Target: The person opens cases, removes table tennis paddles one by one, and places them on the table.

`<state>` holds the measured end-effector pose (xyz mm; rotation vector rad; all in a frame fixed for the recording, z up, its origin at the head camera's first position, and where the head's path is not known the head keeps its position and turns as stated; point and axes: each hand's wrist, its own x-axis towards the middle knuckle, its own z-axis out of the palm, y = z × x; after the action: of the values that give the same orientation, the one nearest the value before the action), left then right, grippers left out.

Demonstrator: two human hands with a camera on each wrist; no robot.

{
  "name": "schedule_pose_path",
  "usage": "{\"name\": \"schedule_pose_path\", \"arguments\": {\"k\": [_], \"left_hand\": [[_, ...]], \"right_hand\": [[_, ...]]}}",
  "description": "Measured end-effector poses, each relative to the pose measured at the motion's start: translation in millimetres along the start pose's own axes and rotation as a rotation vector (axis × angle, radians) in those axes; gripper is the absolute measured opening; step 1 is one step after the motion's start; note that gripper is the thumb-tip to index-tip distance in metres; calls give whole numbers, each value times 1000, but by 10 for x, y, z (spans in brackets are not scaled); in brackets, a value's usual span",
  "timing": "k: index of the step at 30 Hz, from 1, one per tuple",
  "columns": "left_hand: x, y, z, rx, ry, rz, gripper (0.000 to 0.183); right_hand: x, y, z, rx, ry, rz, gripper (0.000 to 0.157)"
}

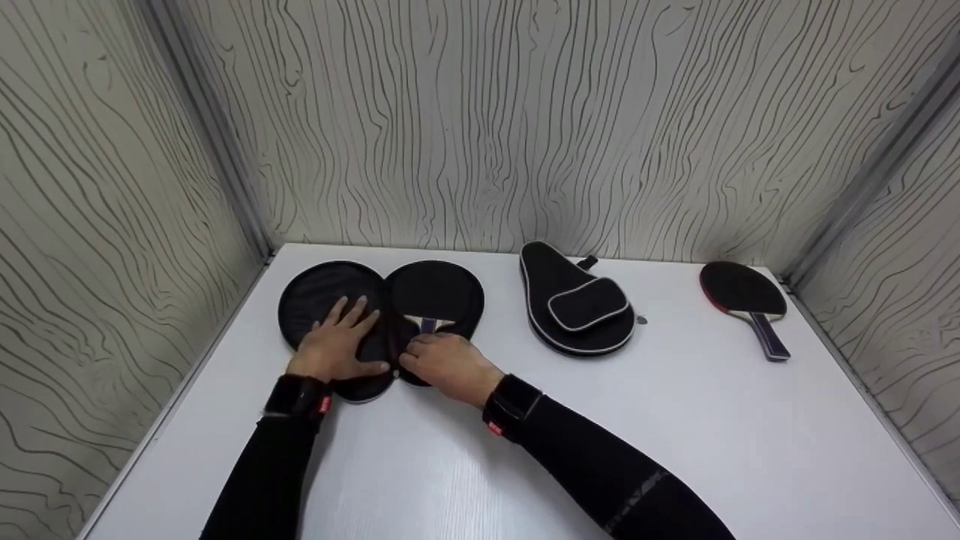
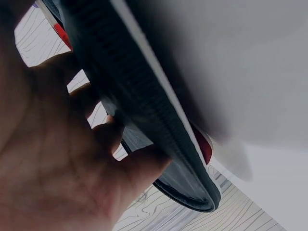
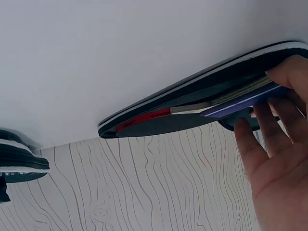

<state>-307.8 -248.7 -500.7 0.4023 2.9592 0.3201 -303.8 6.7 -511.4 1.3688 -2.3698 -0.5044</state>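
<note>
A black paddle case (image 1: 319,285) lies unzipped and spread apart on the left of the table. In its right half sits a table tennis paddle (image 1: 429,289), black side up. My left hand (image 1: 334,351) rests on the case's left half with fingers spread; the left wrist view shows the thumb and fingers over its rim (image 2: 159,103). My right hand (image 1: 454,369) holds the paddle by its purple handle (image 3: 240,103), between thumb and fingers in the right wrist view. The handle's lower end is hidden under that hand.
A closed black case (image 1: 544,289) with white piping and a front pocket (image 1: 589,304) lies right of centre. Another paddle (image 1: 744,291) lies far right, handle toward me. Wood-patterned walls (image 1: 480,135) border the white table (image 1: 600,412).
</note>
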Motion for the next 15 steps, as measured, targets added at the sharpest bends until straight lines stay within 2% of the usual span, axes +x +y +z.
{"name": "schedule_pose_path", "arguments": {"k": [9,15], "left_hand": [[-2,-15,1,-8,6,16,105],[7,-30,15,-7,6,22,104]], "right_hand": [[-12,56,30,-18,49,-11,20],[-37,101,-19,28,55,3,20]]}}
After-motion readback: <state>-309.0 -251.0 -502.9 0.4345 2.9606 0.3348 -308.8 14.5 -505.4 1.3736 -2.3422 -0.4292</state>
